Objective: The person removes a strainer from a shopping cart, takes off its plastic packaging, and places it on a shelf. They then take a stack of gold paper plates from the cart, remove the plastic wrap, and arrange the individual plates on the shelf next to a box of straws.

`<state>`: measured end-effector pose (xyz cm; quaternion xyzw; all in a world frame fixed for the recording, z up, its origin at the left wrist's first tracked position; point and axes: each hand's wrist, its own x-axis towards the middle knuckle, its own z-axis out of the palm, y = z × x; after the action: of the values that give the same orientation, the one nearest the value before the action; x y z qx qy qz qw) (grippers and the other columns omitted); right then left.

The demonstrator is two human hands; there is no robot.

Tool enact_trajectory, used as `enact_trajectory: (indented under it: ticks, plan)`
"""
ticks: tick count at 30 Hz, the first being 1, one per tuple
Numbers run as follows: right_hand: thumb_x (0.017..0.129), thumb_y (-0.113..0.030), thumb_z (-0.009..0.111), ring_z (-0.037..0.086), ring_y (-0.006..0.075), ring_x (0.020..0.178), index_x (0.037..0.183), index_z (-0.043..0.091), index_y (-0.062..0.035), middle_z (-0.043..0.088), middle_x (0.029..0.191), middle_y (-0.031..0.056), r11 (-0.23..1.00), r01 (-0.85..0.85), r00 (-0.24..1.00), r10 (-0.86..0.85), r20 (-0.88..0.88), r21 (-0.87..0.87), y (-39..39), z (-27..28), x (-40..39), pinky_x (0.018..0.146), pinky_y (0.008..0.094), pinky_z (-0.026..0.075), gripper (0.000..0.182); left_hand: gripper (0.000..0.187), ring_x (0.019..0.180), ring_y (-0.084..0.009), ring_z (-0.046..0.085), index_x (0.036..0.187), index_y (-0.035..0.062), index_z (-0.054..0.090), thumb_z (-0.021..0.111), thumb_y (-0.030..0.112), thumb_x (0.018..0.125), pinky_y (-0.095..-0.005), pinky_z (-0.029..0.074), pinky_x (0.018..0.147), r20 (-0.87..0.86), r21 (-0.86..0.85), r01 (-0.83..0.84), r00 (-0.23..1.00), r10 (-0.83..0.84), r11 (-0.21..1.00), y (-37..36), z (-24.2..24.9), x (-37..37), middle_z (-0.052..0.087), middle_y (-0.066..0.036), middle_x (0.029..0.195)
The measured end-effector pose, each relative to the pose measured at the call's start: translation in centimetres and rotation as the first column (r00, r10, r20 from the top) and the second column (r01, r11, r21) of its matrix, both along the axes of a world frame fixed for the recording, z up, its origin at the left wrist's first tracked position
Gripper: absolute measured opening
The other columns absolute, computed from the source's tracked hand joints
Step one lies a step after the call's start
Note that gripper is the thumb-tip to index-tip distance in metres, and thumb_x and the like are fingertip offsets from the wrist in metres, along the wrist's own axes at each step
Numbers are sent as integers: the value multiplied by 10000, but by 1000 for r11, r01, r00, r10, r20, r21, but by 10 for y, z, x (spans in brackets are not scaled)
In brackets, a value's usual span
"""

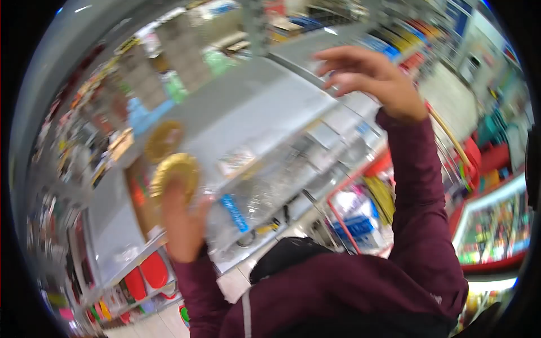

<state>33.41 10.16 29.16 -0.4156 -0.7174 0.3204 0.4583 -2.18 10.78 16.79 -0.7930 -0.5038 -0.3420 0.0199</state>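
My left hand point(183, 219) is at the lower left, blurred by motion. Its fingers overlap a round gold dish with a fluted rim point(169, 164) and appear to grip its near side. Just beyond lies a second gold round dish point(164, 139), at the left end of a grey shelf point(242, 104). My right hand point(375, 79) is raised over the shelf's right end, fingers apart and loosely curved, holding nothing. Maroon sleeves cover both my arms.
Lower shelves hold clear-wrapped goods point(270, 186) and a blue packet point(234, 213). A red-edged shopping cart point(345, 222) containing packages stands by my right arm. Red oval items point(153, 270) sit low at left. A metal upright point(256, 28) rises behind the shelf.
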Motion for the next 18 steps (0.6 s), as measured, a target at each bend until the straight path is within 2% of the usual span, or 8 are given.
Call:
enact_trajectory:
  ticks: [2, 4, 6, 9, 10, 13, 15, 18]
  plan:
    - [802, -212, 502, 543, 140, 856, 1164, 442, -16, 540, 1003, 83, 968, 248, 965, -250, -81, -32, -61, -23, 74, 722, 256, 442, 416, 511, 1129, -290, 383, 1204, -26, 373, 548, 136, 753, -352, 281, 950, 154, 49, -149, 978, 140, 988, -1, 21, -12, 422, -184, 1192]
    - [814, -226, 510, 536, 125, 840, 1160, 446, -28, 542, 990, 65, 835, 525, 811, -549, -202, -165, -110, -74, 147, 732, 248, 433, 404, 525, 1170, -278, 343, 1217, -27, 359, 309, 375, 883, -355, 263, 961, 193, -29, -221, 956, 222, 975, 12, 17, -61, 373, -179, 1248]
    - [804, -207, 522, 541, 112, 789, 1115, 494, -39, 565, 931, 61, 575, 749, 558, -815, -157, -330, -159, -139, 201, 693, 230, 436, 354, 587, 1174, -263, 339, 1242, -21, 327, 254, 441, 888, -346, 255, 966, 12, -100, -205, 978, 207, 974, 25, 12, -81, 338, -170, 1282]
    - [803, -114, 504, 529, 93, 587, 988, 544, -17, 580, 772, 32, 310, 786, 306, -947, -98, -535, -223, -257, 262, 522, 201, 437, 213, 646, 1178, -264, 335, 1268, -6, 293, 216, 502, 876, -342, 245, 975, 544, -417, 64, 816, 193, 907, 43, -1, -89, 311, -150, 1309]
    - [800, -95, 500, 529, 102, 552, 963, 550, -8, 583, 729, 34, 369, 755, 305, -929, -208, -542, -246, -331, 303, 485, 217, 440, 192, 652, 1184, -261, 328, 1283, 2, 263, 212, 507, 874, -343, 239, 980, 544, -474, 83, 811, 217, 876, 46, -4, -92, 300, -142, 1318]
    - [638, -232, 697, 591, 185, 665, 988, 544, -12, 609, 764, 112, 43, 948, 220, -801, 556, -314, -258, -419, 298, 611, 287, 476, 442, 625, 1190, -244, 323, 1300, 17, 239, 227, 481, 882, -329, 229, 982, 448, -415, 68, 883, 138, 907, 60, -26, -116, 303, -137, 1316]
    - [592, -311, 726, 550, 277, 911, 1054, 515, -33, 578, 965, 151, 59, 991, 130, -658, 742, -121, -239, -416, 252, 768, 354, 438, 579, 592, 1189, -229, 325, 1302, 24, 246, 246, 450, 892, -314, 224, 978, 331, -289, 45, 942, 56, 956, 68, -36, -128, 317, -140, 1305]
    - [503, -287, 787, 540, 281, 939, 1004, 521, -38, 574, 976, 151, 23, 966, 224, -565, 794, -257, -225, -418, 223, 778, 358, 430, 620, 605, 1194, -239, 316, 1303, 23, 241, 247, 459, 883, -323, 214, 985, 706, -359, 245, 703, 90, 901, 78, -41, -148, 321, -148, 1301]
